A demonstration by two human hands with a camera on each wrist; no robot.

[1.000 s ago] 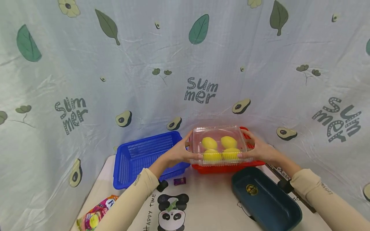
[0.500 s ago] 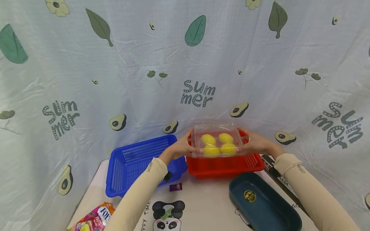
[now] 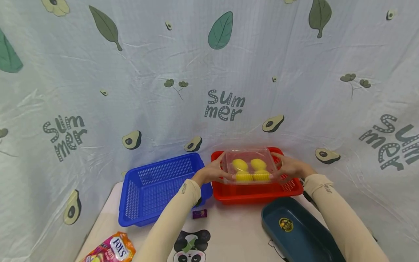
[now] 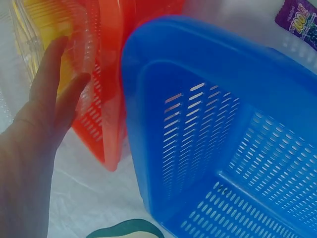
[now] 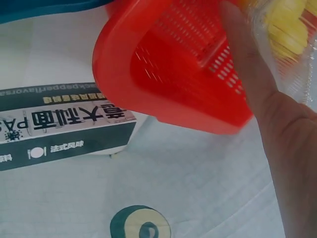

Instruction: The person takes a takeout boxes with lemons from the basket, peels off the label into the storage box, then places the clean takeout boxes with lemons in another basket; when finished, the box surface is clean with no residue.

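Note:
A clear plastic box (image 3: 250, 155) holding several yellow, lemon-shaped pieces (image 3: 258, 164) sits within the red basket (image 3: 255, 198). Its lid looks shut. At the box's left side my left hand (image 3: 211, 171) touches it, thumb at the front and fingers toward the back. In the left wrist view those fingers (image 4: 47, 74) look fairly straight. My right hand (image 3: 291, 167) is spread beside the box's right side; its thumb has come off the front. The right wrist view shows one straight digit between the box (image 5: 292, 54) and the basket wall, blurred. Whether the box rests fully on the basket floor is hidden.
A blue basket (image 3: 126, 203) stands left of the red one. A dark teal tray (image 3: 296, 233) lies front right, near a pasta box (image 5: 64, 121). A small purple packet (image 3: 199, 214) and a FOX'S candy bag (image 3: 111, 249) lie nearer. Printed cloth (image 3: 226, 134) hangs behind.
Both hands lowered the clear box into the red basket. The right thumb moved off the box's front, and the right fingers spread. The view shifted slightly.

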